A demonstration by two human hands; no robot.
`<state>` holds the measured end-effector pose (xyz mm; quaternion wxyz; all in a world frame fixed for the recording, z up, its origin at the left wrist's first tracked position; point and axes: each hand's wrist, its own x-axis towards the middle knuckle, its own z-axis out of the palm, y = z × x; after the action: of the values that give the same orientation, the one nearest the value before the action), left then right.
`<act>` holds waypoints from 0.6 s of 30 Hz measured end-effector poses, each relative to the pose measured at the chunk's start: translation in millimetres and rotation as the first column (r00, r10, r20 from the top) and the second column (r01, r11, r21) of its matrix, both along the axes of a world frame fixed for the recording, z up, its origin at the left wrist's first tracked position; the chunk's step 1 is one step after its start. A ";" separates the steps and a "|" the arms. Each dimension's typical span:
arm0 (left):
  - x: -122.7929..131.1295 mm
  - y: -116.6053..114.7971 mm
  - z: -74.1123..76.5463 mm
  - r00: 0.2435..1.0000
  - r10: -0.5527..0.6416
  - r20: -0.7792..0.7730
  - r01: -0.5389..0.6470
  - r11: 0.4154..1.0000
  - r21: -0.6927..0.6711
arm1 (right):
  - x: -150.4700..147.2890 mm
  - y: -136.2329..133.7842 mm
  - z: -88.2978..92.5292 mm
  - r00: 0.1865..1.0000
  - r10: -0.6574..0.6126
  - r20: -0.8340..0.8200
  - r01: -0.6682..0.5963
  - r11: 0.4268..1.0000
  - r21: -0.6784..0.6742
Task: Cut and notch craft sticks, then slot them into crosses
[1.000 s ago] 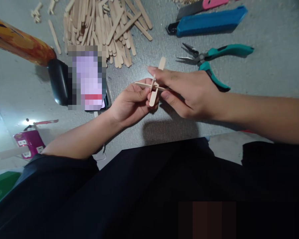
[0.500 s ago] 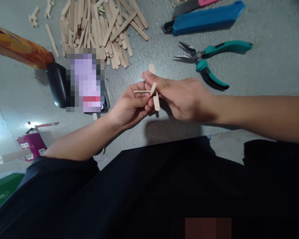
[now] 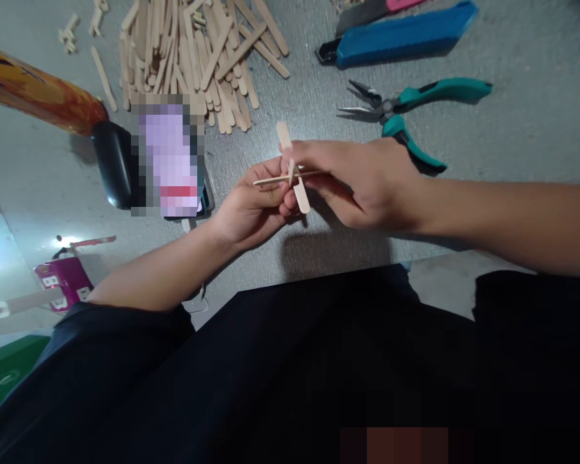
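Between my two hands is a small piece made of crossed wooden craft sticks (image 3: pixel 302 198). One stick slants from top to bottom, another runs crosswise, and a short piece stands up near the crossing. My left hand (image 3: pixel 254 203) pinches the piece from the left with thumb and fingers. From the right, my right hand (image 3: pixel 367 183) closes its thumb and fingers on the same sticks; its fingertips are partly hidden. Beyond my hands lies a pile of loose craft sticks (image 3: pixel 222 58).
Teal-handled pliers (image 3: pixel 386 109) lie open beyond my right hand, below a blue utility knife (image 3: pixel 401 38). To the left are a blurred-out phone (image 3: pixel 174 161), an orange bottle with a black cap (image 3: pixel 43 90), and a purple power socket block (image 3: pixel 65 280). The table's near edge runs before my dark clothing.
The slanted stick has tilted further, its top end moving left. The crosswise stick now shows on both sides of the crossing. My right thumb has shifted slightly.
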<state>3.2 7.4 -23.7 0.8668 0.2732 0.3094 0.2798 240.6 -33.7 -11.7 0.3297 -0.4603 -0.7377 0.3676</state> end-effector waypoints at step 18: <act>-5.2 1.9 -5.9 0.994 0.043 -0.102 -0.052 0.995 -0.087 | 1.0 -0.8 -2.2 0.997 0.078 -0.021 -0.074 0.986 0.150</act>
<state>-2.0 9.3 -29.6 0.8546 0.2401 0.3712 0.2722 241.5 -34.5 -13.9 0.3587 -0.4008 -0.7757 0.3302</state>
